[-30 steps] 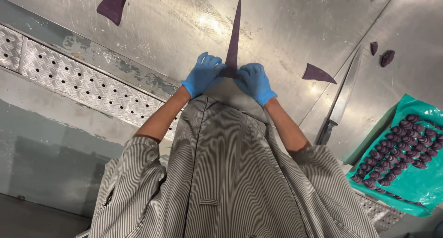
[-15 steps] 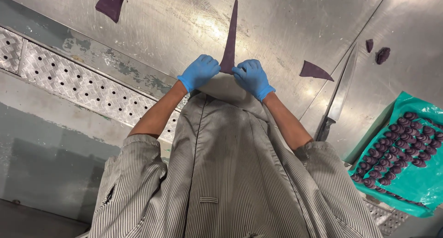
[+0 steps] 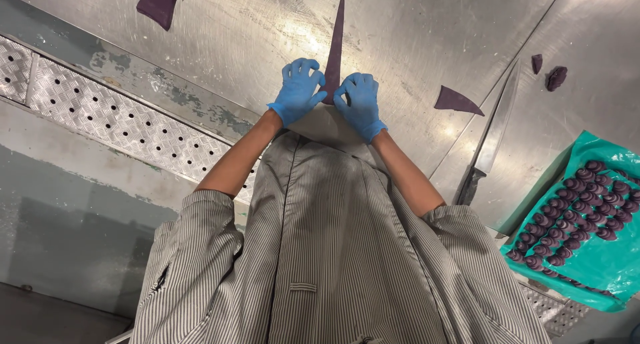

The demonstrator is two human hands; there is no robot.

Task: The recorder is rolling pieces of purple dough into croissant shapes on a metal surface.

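Observation:
A long, narrow purple dough triangle lies on the steel worktop, its tip pointing away from me. Both hands wear blue gloves and sit at its wide near end. My left hand presses the left corner with curled fingers. On the right corner rests my right hand, fingers bent over the dough edge. The two hands almost touch across the dough's base. My striped grey jacket hides the near table edge.
A large knife lies to the right. Other purple dough triangles and small scraps rest on the steel. A tray lined in teal holds several rolled purple pieces. A perforated metal floor strip runs at left.
Both hands have shifted slightly away from me along the dough base, fingers curling more over its wide end. Everything else is unmoved.

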